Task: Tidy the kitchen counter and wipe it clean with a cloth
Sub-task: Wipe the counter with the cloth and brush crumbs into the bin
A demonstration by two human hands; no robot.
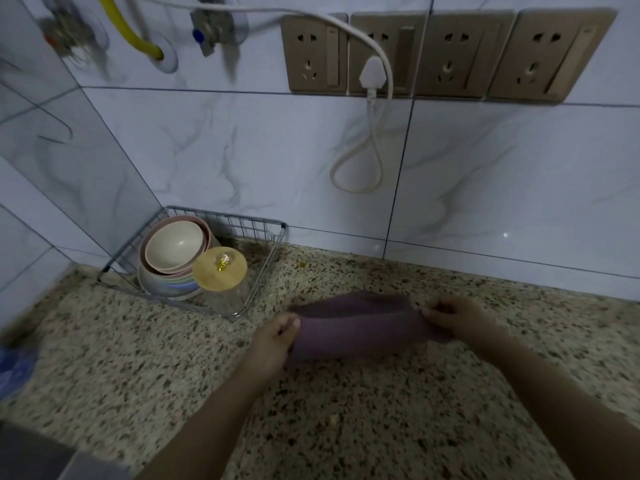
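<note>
A speckled granite counter [346, 427] is meeting a marbled tile wall carrying four sockets [446, 53], one plugged. Both hands are pinching one purple cloth [360, 327], folded long, mid-counter: left hand [273, 341] gripping its left end, right hand [453, 317] its right. In the back-left corner, one wire basket [263, 268] is holding stacked bowls [173, 251] and one jar [221, 275].

Purple cloth [360, 327], speckled beige-and-black counter [346, 427], white grey-veined wall tiles [263, 161].

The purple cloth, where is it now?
In the head view, the purple cloth is stretched over the counter between the left hand and right hand, right of the wire basket.
</note>
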